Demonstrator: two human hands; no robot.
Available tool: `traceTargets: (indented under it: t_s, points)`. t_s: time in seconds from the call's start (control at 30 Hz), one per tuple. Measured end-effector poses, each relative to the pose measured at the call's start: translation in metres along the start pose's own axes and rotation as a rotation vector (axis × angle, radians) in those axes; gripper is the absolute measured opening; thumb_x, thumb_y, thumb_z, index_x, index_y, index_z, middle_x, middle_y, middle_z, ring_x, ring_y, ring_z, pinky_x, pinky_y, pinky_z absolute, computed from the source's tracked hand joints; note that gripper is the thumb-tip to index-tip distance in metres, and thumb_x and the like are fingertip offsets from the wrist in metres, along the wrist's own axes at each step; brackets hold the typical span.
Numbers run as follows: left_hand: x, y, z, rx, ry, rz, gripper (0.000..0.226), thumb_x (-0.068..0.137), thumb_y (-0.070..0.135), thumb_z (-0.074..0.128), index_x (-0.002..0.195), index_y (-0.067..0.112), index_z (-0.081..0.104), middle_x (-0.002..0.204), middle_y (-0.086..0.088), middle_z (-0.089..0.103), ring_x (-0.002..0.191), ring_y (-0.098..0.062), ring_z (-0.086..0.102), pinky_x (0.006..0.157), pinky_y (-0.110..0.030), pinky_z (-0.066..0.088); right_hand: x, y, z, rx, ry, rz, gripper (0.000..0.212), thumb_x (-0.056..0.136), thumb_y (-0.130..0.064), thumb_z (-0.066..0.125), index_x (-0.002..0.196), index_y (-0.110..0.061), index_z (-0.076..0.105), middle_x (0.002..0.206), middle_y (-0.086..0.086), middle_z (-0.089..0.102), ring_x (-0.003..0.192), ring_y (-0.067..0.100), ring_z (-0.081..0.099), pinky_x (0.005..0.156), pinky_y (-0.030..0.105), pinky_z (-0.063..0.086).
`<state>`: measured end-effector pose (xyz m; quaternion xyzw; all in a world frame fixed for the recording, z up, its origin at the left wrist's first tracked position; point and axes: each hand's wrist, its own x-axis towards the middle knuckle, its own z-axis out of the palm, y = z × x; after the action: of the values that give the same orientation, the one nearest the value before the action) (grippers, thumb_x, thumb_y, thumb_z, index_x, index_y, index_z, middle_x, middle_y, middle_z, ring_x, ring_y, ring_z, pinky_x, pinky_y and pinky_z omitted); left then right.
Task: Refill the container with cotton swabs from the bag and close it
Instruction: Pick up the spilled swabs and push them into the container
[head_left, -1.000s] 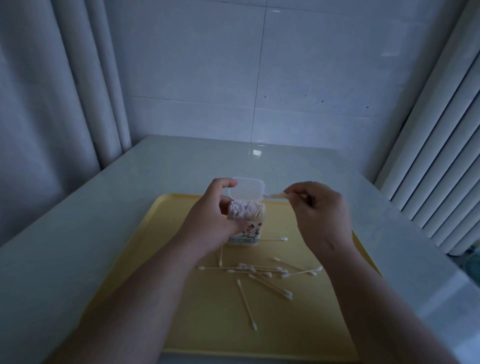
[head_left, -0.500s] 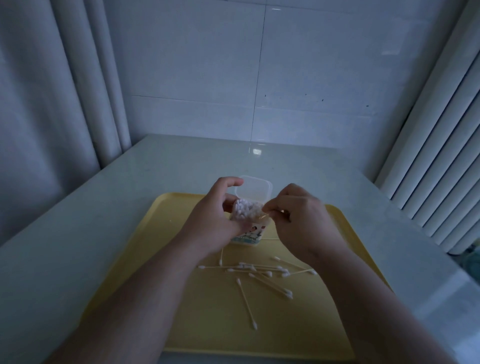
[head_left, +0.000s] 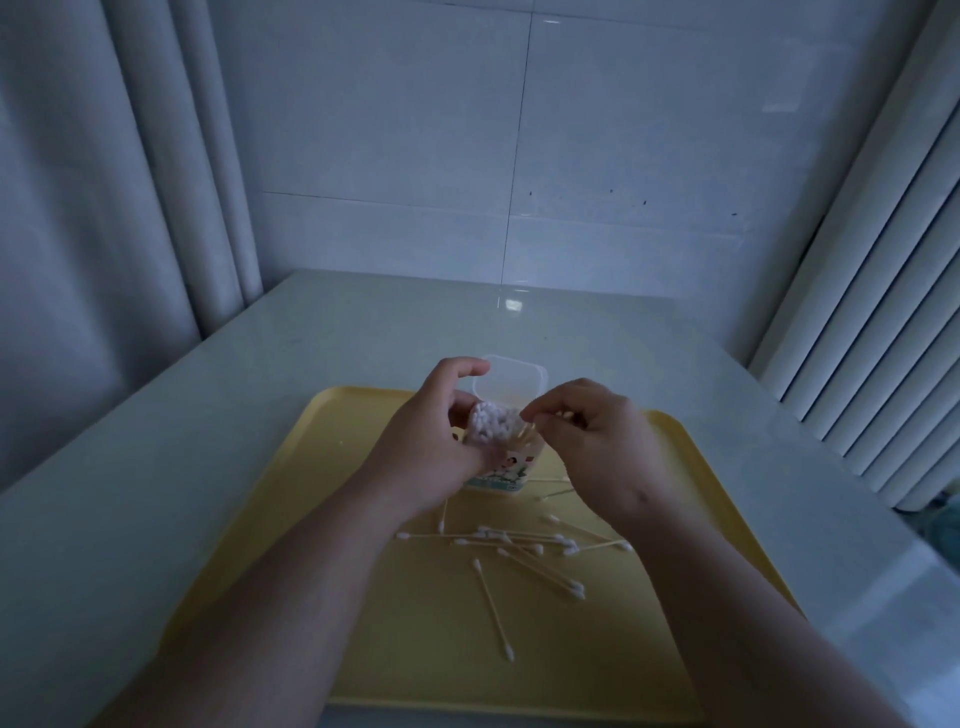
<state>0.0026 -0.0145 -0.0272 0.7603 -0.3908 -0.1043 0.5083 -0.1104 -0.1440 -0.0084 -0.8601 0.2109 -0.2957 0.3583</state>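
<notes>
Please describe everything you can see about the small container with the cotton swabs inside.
The container is a small box of clear plastic with a printed label low on its front. It stands on the yellow tray, tilted a little toward the camera. Its hinged lid is open and stands up behind the mouth. White swab tips fill the opening tightly. The left hand wraps its left side, and the right hand pinches a swab at its right rim.

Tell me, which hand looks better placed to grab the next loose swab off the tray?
Probably the right hand. The left hand is wrapped around the container, steadying it, while the right pinches only at its mouth and hovers nearer the loose swabs on the yellow tray.
</notes>
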Motion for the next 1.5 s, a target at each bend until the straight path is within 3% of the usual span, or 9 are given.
traceTargets:
  t_s: [0.17, 0.33, 0.53, 0.73, 0.9, 1.1, 1.27, 1.37, 1.5]
  points:
    - [0.000, 0.001, 0.000, 0.012, -0.013, -0.007, 0.076, 0.073, 0.012, 0.082, 0.131, 0.038, 0.041, 0.105, 0.013, 0.063, 0.102, -0.002, 0.059, 0.078, -0.018, 0.047, 0.002, 0.001, 0.001, 0.065, 0.067, 0.040, 0.015, 0.085, -0.013, 0.065, 0.091, -0.026, 0.070, 0.079, -0.012, 0.064, 0.066, -0.001, 0.056, 0.058, 0.011, 0.039]
    - [0.000, 0.000, -0.001, 0.012, -0.002, -0.017, 0.077, 0.071, 0.012, 0.083, 0.130, 0.038, 0.041, 0.103, 0.014, 0.064, 0.102, -0.003, 0.060, 0.084, -0.025, 0.050, 0.001, 0.000, 0.000, 0.083, 0.086, 0.010, 0.010, 0.080, -0.015, 0.073, 0.085, -0.023, 0.073, 0.074, -0.013, 0.066, 0.066, -0.009, 0.057, 0.059, 0.003, 0.041]
    - [0.000, -0.001, -0.001, -0.002, -0.003, -0.024, 0.077, 0.072, 0.013, 0.083, 0.132, 0.038, 0.041, 0.104, 0.012, 0.065, 0.102, -0.005, 0.061, 0.087, -0.030, 0.051, 0.000, 0.001, 0.005, -0.015, 0.031, -0.108, 0.014, 0.084, -0.011, 0.068, 0.085, -0.024, 0.074, 0.087, -0.013, 0.065, 0.079, -0.001, 0.059, 0.066, 0.003, 0.039]
    - [-0.001, 0.000, 0.000, 0.002, -0.013, -0.015, 0.077, 0.073, 0.013, 0.082, 0.132, 0.039, 0.041, 0.104, 0.013, 0.064, 0.102, -0.004, 0.061, 0.084, -0.027, 0.052, 0.000, 0.001, 0.008, 0.053, 0.049, -0.048, 0.020, 0.077, -0.011, 0.075, 0.080, -0.028, 0.065, 0.075, -0.012, 0.069, 0.071, -0.003, 0.061, 0.060, 0.007, 0.043]
    - [-0.001, -0.001, 0.000, -0.022, -0.010, -0.023, 0.076, 0.073, 0.013, 0.082, 0.131, 0.039, 0.041, 0.105, 0.010, 0.066, 0.103, -0.003, 0.062, 0.089, -0.032, 0.053, -0.001, -0.001, 0.012, 0.074, 0.070, -0.017, 0.010, 0.077, -0.017, 0.076, 0.077, -0.027, 0.075, 0.066, -0.019, 0.065, 0.065, -0.004, 0.060, 0.059, 0.007, 0.043]
    - [0.001, -0.002, 0.001, -0.034, -0.024, -0.026, 0.077, 0.072, 0.013, 0.082, 0.131, 0.039, 0.041, 0.103, 0.008, 0.066, 0.102, -0.008, 0.063, 0.091, -0.038, 0.054, 0.000, 0.002, 0.016, -0.021, 0.056, -0.093, 0.010, 0.082, -0.014, 0.070, 0.088, -0.020, 0.076, 0.083, -0.015, 0.062, 0.074, -0.006, 0.056, 0.065, 0.007, 0.039]
    - [0.002, -0.004, 0.001, -0.027, -0.036, -0.033, 0.079, 0.071, 0.010, 0.083, 0.130, 0.040, 0.041, 0.103, 0.007, 0.066, 0.101, -0.011, 0.064, 0.092, -0.040, 0.054, 0.000, 0.002, 0.014, 0.034, 0.033, -0.028, 0.016, 0.080, -0.013, 0.072, 0.089, -0.026, 0.074, 0.075, -0.018, 0.065, 0.069, -0.006, 0.059, 0.062, 0.007, 0.042]
    - [0.002, -0.005, 0.000, -0.031, -0.040, -0.049, 0.080, 0.070, 0.008, 0.083, 0.131, 0.039, 0.041, 0.104, 0.007, 0.065, 0.101, -0.010, 0.064, 0.091, -0.036, 0.053, 0.000, 0.002, 0.013, 0.044, 0.025, -0.020, 0.013, 0.080, -0.015, 0.074, 0.086, -0.027, 0.075, 0.072, -0.018, 0.068, 0.067, -0.005, 0.062, 0.062, 0.009, 0.047]
    - [0.003, -0.004, -0.001, -0.029, -0.042, -0.060, 0.080, 0.071, 0.007, 0.082, 0.131, 0.038, 0.040, 0.105, 0.008, 0.065, 0.103, -0.008, 0.062, 0.088, -0.029, 0.051, 0.001, 0.003, 0.012, 0.061, 0.016, -0.041, 0.015, 0.086, -0.016, 0.067, 0.094, -0.026, 0.075, 0.085, -0.013, 0.073, 0.079, -0.001, 0.066, 0.072, 0.012, 0.050]
